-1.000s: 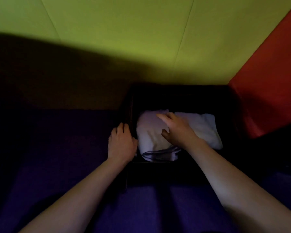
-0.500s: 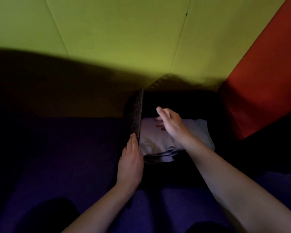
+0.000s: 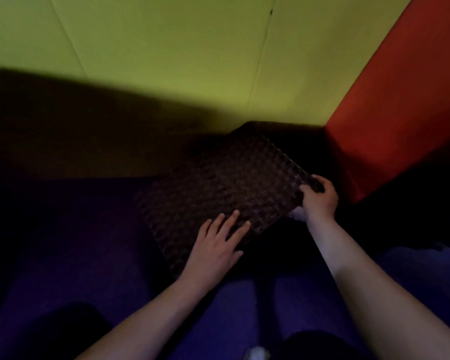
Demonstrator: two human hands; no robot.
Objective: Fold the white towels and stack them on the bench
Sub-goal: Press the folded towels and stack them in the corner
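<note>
**Woven lid comes over the towel box, one white corner showing**

From my remote seat, the only towel (image 3: 296, 213) I can make out is a pale scrap peeking from under the lid's right edge, just beside the right wrist; the rest of the towels are hidden beneath. The dark woven lid (image 3: 218, 188) lies tilted across the box. My right hand (image 3: 320, 196) is curled over its far right corner, fingers and thumb clamped on the edge. My left hand (image 3: 216, 245) lies flat on the near part of the lid, fingers spread and straight, pressing rather than gripping.

The risk, as I judge it: the lid could trap that white corner, seat crooked, and drag the cloth out of its fold. With only one hand clamped, the lid might also skid off the box edge.

Beneath it all is the purple worktop (image 3: 70, 237), deep in shadow. Behind rises a yellow-green panelled wall (image 3: 166, 61), with a red panel (image 3: 400, 113) at the right. The light is dim, so fine detail is lost.
</note>
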